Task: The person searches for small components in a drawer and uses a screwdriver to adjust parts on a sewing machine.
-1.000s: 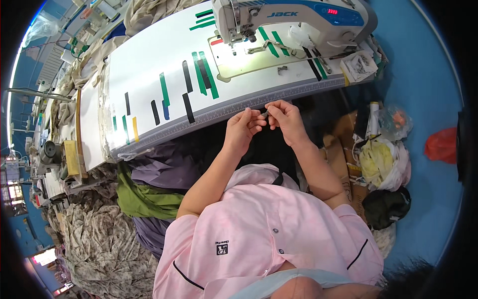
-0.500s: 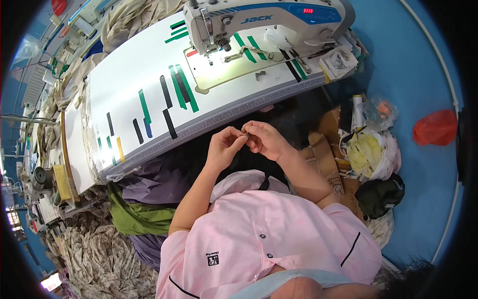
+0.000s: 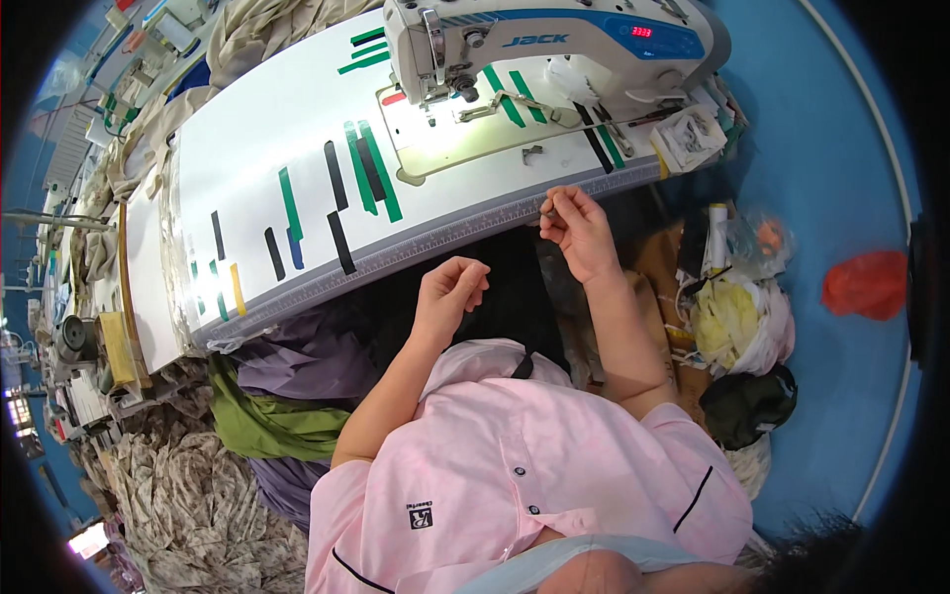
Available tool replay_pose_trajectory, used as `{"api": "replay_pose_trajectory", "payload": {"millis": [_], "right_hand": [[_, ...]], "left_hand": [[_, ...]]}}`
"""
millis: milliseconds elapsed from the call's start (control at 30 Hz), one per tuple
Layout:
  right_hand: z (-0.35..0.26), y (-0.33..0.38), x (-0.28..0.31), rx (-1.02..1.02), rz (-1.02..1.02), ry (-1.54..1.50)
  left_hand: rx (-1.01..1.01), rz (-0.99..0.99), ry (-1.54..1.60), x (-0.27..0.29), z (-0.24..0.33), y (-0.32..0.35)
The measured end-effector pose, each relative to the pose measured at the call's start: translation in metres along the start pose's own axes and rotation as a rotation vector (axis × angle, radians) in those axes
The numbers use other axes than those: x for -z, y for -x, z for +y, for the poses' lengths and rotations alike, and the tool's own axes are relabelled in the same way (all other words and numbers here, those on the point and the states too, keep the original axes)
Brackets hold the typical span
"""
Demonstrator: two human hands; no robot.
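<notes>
My right hand (image 3: 579,236) is raised at the front edge of the white sewing table (image 3: 259,139), pinching a small dark piece (image 3: 548,212) between thumb and fingers. The piece is too small for its kind to show. Lower and to the left, my left hand (image 3: 454,295) is closed in front of the table, thumb against curled fingers; whether anything is inside is hidden. Beyond the hands stands a white and blue sewing machine (image 3: 554,54), its lamp lighting the needle plate (image 3: 426,158). A small dark metal part (image 3: 532,154) lies on the table beyond my right hand.
Green strips (image 3: 289,203) and black strips (image 3: 341,243) are stuck across the table, with a ruler tape (image 3: 435,234) along its front edge. A small white box (image 3: 690,139) sits at the right end. Purple cloth (image 3: 302,361) and green cloth (image 3: 262,421) hang at the left.
My hands were together at the fingertips and have come apart. The right has moved up and right to the table edge with the small dark piece; the left stays low, a little lower.
</notes>
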State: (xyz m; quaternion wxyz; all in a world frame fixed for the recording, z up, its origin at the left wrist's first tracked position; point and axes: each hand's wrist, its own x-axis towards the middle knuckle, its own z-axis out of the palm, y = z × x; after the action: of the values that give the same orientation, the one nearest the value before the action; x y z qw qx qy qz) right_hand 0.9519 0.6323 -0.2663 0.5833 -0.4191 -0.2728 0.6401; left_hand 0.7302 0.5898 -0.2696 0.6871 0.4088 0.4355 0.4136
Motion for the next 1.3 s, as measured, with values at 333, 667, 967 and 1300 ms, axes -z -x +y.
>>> {"api": "replay_pose_trajectory", "payload": {"millis": [333,667,967,1300], "right_hand": [[-0.010,-0.029,0.014,0.184,0.085,0.462],[-0.030,-0.076,-0.011,0.496,0.074,1.735],[-0.017,-0.053,-0.025,0.431,-0.135,1.403],[0.032,-0.003,-0.057,0.087,-0.473,0.665]], "left_hand": [[0.044,-0.087,-0.066,-0.001,-0.003,-0.009],[0.074,-0.078,-0.073,0.007,-0.004,-0.011],[0.006,-0.008,0.004,0.011,0.004,-0.009],[-0.091,0.105,0.126,0.022,0.013,0.011]]}}
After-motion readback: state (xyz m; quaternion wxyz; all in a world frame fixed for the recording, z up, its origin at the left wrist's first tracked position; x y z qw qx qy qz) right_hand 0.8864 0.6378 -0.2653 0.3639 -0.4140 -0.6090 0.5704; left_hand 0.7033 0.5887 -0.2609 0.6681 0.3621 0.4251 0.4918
